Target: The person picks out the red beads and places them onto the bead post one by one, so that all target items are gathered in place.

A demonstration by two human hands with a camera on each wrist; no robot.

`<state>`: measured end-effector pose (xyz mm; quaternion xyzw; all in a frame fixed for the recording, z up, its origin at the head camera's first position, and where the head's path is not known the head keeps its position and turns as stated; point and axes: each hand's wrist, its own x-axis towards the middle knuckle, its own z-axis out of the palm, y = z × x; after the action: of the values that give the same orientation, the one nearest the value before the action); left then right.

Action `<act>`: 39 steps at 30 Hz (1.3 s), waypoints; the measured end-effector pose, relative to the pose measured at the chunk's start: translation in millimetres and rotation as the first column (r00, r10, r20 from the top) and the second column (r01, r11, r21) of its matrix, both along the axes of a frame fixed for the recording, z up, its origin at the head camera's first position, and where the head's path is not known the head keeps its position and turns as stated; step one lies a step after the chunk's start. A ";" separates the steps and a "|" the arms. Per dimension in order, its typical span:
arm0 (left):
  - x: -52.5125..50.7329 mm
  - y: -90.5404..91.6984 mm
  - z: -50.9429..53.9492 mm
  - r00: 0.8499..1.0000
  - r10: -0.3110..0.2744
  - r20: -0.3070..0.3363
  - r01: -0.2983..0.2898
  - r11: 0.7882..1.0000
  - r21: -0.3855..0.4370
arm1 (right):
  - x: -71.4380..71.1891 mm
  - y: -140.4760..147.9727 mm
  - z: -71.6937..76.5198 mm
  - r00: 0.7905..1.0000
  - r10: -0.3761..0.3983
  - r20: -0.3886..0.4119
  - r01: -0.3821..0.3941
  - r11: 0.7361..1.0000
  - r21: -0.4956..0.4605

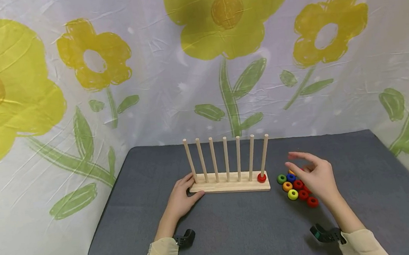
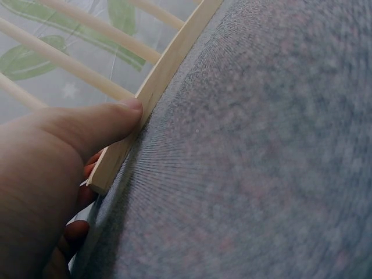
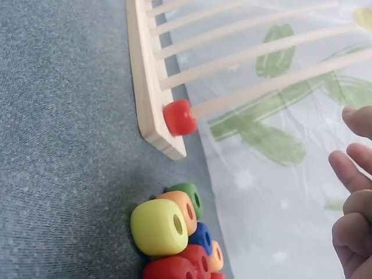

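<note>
A wooden peg board (image 1: 229, 186) with a row of several upright pegs stands on the table. A red bead (image 1: 262, 179) sits at the base of its rightmost peg. My left hand (image 1: 179, 197) grips the board's left end, the thumb (image 2: 110, 122) pressed along the front edge and the other fingers behind it. Over a cluster of loose beads to the board's right hovers my right hand (image 1: 319, 175), thumb and index finger apart, nothing between them. Among those beads are a yellow one (image 3: 152, 226), a green one (image 3: 189, 192), a blue one (image 3: 200, 235), orange ones and several red ones.
A dark grey cloth (image 1: 238, 232) covers the table. Behind it hangs a pale curtain (image 1: 162, 86) printed with yellow flowers. Dark straps with small devices (image 1: 186, 238) are worn on both wrists.
</note>
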<state>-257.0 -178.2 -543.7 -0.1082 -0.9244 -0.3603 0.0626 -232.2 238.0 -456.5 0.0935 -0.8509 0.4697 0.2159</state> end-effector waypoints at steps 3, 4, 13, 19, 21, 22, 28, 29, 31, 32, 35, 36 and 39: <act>0.0 0.1 -0.1 1.000 -0.002 0.000 0.002 1.000 0.003 | 0.5 2.2 -2.9 1.000 -0.005 0.005 0.005 1.000 0.004; 0.0 0.2 0.0 1.000 -0.003 -0.001 0.003 1.000 0.003 | 0.6 3.0 -3.8 1.000 -0.008 0.007 0.008 1.000 0.005; -0.1 0.3 0.4 1.000 0.000 0.000 0.000 1.000 0.001 | 4.0 10.5 -11.7 0.999 -0.029 0.034 0.028 1.000 0.012; -0.9 0.2 -0.5 1.000 0.004 0.019 -0.004 1.000 -0.001 | 6.9 15.8 -14.8 0.999 -0.036 0.040 0.036 0.999 0.003; -0.8 0.2 -0.6 1.000 0.001 0.018 -0.001 1.000 -0.005 | 8.2 17.6 -15.4 0.998 -0.038 0.042 0.038 0.999 0.000; -0.5 0.2 -0.5 1.000 0.000 0.015 0.000 1.000 -0.008 | 8.9 18.4 -15.7 0.998 -0.040 0.042 0.040 0.999 0.000; -0.3 -0.1 0.8 1.000 -0.006 -0.005 0.006 1.000 -0.002 | 12.8 22.0 -17.9 0.996 -0.064 0.057 0.064 0.998 0.006; -0.5 -0.3 0.9 1.000 -0.006 -0.005 0.006 1.000 0.001 | 13.4 22.5 -18.3 0.996 -0.066 0.061 0.066 0.998 0.005; -0.8 -0.6 0.5 1.000 -0.007 -0.006 0.007 1.000 0.000 | 14.6 23.4 -18.9 0.996 -0.066 0.067 0.067 0.998 -0.001; -0.8 -0.7 0.4 1.000 -0.007 -0.006 0.007 1.000 -0.001 | 15.2 23.8 -19.1 0.995 -0.066 0.071 0.067 0.998 -0.003; -0.3 -0.8 -0.1 1.000 -0.006 -0.005 0.006 1.000 -0.005 | 17.2 25.2 -19.6 0.995 -0.061 0.074 0.062 0.998 -0.005; 0.0 -0.8 0.0 1.000 -0.005 -0.003 0.005 1.000 -0.004 | 17.8 25.8 -19.8 0.996 -0.060 0.073 0.060 0.998 -0.003; 0.5 -0.4 0.2 1.000 -0.004 0.003 0.004 1.000 0.002 | 19.3 28.4 -21.7 0.996 -0.062 0.068 0.063 0.998 0.001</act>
<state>-256.5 -178.6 -543.5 -0.1092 -0.9240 -0.3615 0.0607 -212.9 266.4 -478.2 0.0507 -0.8600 0.4661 0.2015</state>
